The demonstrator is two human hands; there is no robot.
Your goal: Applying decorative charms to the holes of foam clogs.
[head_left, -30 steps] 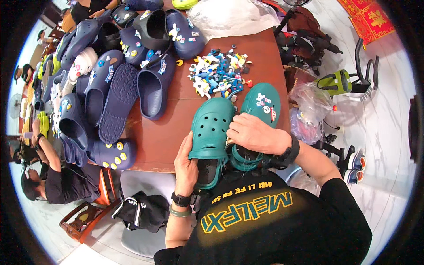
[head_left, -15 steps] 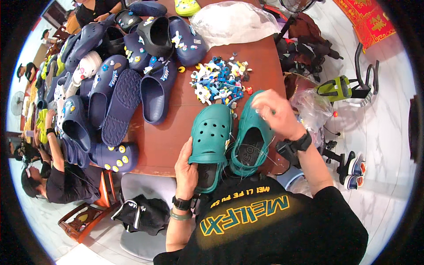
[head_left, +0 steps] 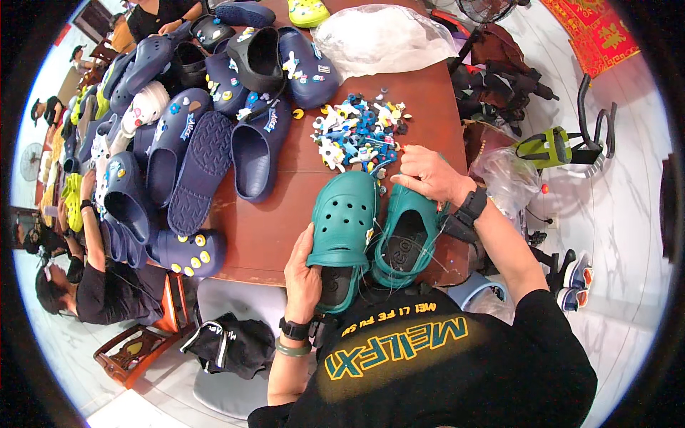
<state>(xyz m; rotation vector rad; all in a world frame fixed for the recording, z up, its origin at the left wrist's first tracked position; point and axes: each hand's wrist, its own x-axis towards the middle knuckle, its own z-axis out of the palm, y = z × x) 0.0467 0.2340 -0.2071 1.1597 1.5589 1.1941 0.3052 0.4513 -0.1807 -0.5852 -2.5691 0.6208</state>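
At the near edge of the brown tabletop (head_left: 285, 235) I see two teal clogs side by side. My left hand (head_left: 303, 274) grips the left teal clog (head_left: 344, 221) by its heel, fingers wrapped around it. My right hand (head_left: 428, 175) rests on the toe of the right teal clog (head_left: 410, 232), fingers pressed together. Just beyond lies a heap of small colourful charms (head_left: 360, 135); navy clogs (head_left: 214, 135) crowd the left side, a clear plastic bag (head_left: 382, 36) the far edge.

Navy clogs (head_left: 214, 135), clear bag (head_left: 385, 36), black bag (head_left: 228, 342), wood chair (head_left: 135, 349)
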